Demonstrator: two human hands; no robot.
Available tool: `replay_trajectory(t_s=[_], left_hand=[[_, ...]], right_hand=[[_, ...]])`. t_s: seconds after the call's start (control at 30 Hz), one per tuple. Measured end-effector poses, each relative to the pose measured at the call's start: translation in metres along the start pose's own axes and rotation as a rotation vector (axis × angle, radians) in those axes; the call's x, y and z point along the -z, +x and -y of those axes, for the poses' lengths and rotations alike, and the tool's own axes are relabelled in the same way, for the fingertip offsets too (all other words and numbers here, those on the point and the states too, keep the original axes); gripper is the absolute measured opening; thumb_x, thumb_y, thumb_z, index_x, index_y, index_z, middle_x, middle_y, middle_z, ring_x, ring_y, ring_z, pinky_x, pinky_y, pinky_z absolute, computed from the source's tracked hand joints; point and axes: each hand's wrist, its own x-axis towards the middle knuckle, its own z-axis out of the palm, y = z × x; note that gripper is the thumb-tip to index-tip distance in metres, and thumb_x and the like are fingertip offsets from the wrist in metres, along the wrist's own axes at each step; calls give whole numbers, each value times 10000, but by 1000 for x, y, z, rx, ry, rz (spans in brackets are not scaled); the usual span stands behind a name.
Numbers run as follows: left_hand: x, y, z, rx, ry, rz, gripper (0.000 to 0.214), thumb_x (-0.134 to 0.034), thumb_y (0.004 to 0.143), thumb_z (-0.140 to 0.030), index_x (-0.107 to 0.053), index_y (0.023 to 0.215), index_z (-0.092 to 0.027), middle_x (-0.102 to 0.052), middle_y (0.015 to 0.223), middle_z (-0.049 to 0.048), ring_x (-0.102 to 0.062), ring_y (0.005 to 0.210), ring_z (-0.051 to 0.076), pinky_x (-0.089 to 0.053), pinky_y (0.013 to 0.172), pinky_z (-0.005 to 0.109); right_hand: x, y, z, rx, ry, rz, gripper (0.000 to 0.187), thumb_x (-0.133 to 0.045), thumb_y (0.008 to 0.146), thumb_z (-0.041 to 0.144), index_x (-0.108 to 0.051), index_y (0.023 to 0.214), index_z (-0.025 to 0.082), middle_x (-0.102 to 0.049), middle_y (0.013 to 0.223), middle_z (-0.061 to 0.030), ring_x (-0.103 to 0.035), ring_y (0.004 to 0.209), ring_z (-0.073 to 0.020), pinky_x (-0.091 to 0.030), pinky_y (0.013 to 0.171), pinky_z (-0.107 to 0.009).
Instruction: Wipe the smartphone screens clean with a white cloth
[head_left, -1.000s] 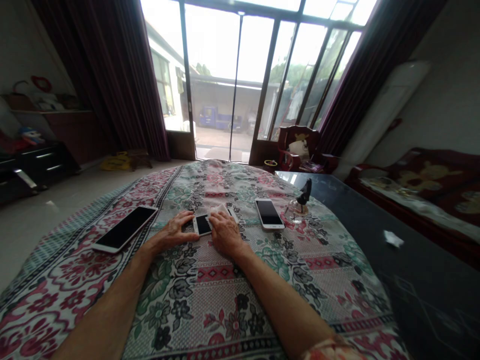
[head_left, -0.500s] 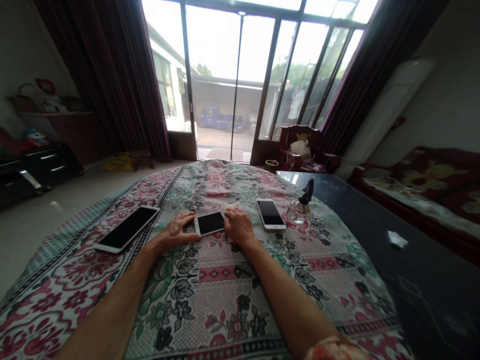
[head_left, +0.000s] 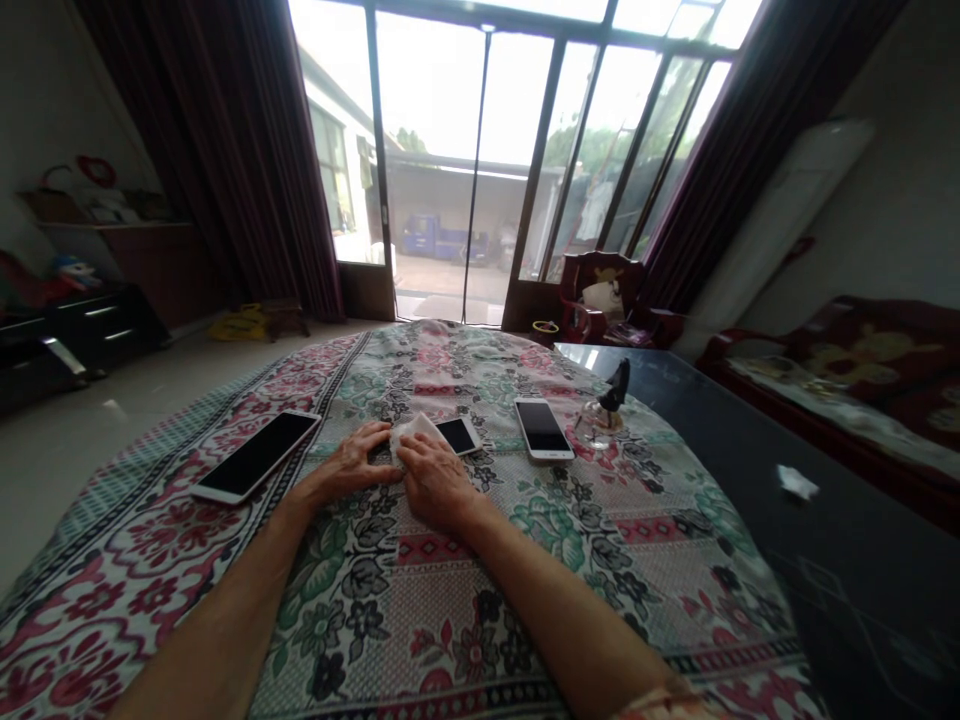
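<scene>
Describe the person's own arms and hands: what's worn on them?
The left hand and right hand are bare, without gloves, and I can see no ring or watch. Both forearms are bare too, apart from a patterned sleeve edge at the bottom right of the view.

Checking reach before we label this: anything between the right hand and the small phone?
Yes. A white cloth lies over the near end of the small phone, directly under the right hand. Nothing else visible sits between them.
</scene>
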Motion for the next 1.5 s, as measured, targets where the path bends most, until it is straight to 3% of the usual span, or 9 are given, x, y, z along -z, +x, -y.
replay_trajectory(t_s=[0.1,0.2,0.37,0.47,0.57,0.8,0.9,1.2,1.5], left_hand=[[0,0,0,-13,1,-2,683,-693,660,-577,-653,1228,-200,-538,1464,109,-418,1408,315,-307,1182,416],[1,1,-3,5,8,13,747,-698,641,-602,-650,1241,-161,-524,1469,142,-395,1418,343,-292,1190,437],[2,0,-7,26,-4,4,805,-701,624,-633,-655,1250,-131,-510,1477,168,-387,1417,378,-288,1189,454],[4,0,-8,41,4,15,794,-700,628,-625,-647,1266,-155,-499,1492,150,-377,1427,363,-284,1191,437],[4,0,-9,54,23,34,796,-690,630,-619,-637,1280,-163,-487,1503,145,-368,1436,344,-268,1198,414],[1,0,-4,21,15,19,759,-687,638,-610,-634,1270,-194,-505,1494,110,-376,1433,325,-274,1195,411],[1,0,-2,7,18,18,734,-687,648,-608,-631,1268,-219,-513,1490,93,-393,1424,307,-283,1191,399],[0,-1,-8,30,27,28,726,-704,666,-567,-612,1286,-201,-480,1510,131,-355,1444,327,-265,1189,439],[-2,-2,-31,96,162,34,766,-720,648,-567,-599,1301,-187,-472,1510,145,-333,1442,378,-280,1164,483]], right_hand=[[2,-3,5,10,19,-38,204,-517,914,227,-703,995,210,-687,1206,-41,-554,1159,-200,-404,1011,-326],[8,-5,-5,-104,-8,-73,250,-489,943,235,-722,860,198,-729,1066,-51,-602,1060,-192,-420,964,-299],[25,-8,-39,-420,-131,-153,260,-485,931,179,-729,844,156,-731,979,-105,-620,998,-212,-427,931,-293],[29,-13,-48,-497,-163,-177,263,-480,937,179,-725,842,159,-722,992,-116,-614,998,-221,-428,921,-306],[25,-15,-42,-433,-142,-176,251,-483,944,194,-723,877,164,-715,1024,-110,-594,1048,-226,-415,960,-318],[7,-13,-11,43,50,-67,276,-455,964,182,-682,1119,183,-654,1277,-53,-522,1201,-175,-339,1093,-320],[4,-10,-8,119,68,-9,285,-470,960,196,-656,1175,208,-640,1302,-42,-498,1246,-178,-332,1093,-343],[18,-6,-32,-318,-69,-34,355,-420,988,246,-621,1278,210,-524,1467,-65,-419,1355,-254,-280,1116,-421],[18,-7,-37,-283,-88,-97,286,-486,940,215,-692,1140,218,-616,1345,-64,-502,1224,-238,-341,1047,-372]])
